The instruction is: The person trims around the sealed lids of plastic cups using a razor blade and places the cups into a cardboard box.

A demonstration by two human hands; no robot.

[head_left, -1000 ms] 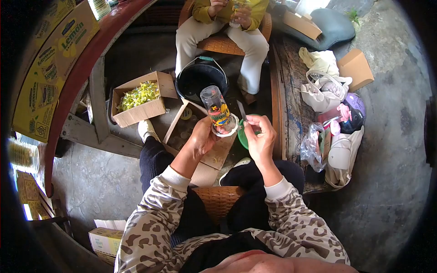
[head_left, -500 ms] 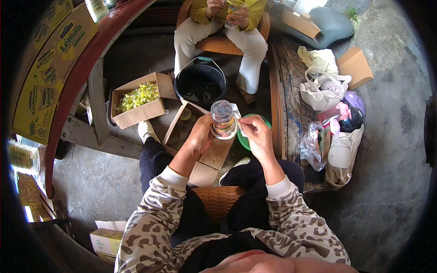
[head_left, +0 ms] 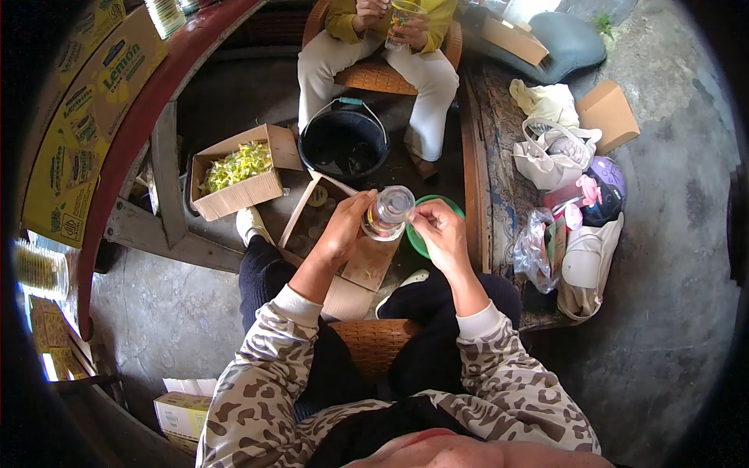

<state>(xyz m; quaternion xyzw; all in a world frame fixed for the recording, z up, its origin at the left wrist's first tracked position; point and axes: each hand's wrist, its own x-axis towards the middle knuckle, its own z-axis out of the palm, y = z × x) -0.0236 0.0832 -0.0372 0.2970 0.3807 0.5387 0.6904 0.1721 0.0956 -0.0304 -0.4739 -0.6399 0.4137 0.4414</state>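
A clear plastic cup (head_left: 392,204) with a coloured print on its side is in my left hand (head_left: 345,228), whose fingers wrap round its left side. The cup is tilted, with a round end facing up toward me. My right hand (head_left: 438,232) is at the cup's right side, thumb and fingers pinched together; what they hold, if anything, is too small to make out. Below my hands lies an open cardboard box (head_left: 373,265) with clear round pieces inside. A green basin (head_left: 418,243) is partly hidden behind my right hand.
Opposite sits a person (head_left: 378,62) holding a printed cup (head_left: 403,27). Between us stands a black bucket (head_left: 345,168). A cardboard box (head_left: 238,195) holds yellow-green wrappers. Bags and a cap (head_left: 581,265) lie on the bench at right. Yellow cartons (head_left: 86,117) line the left.
The cup has tipped and turned in my left hand, its upper end moving right. The white strip beside my right fingers no longer shows. My right hand has shifted slightly.
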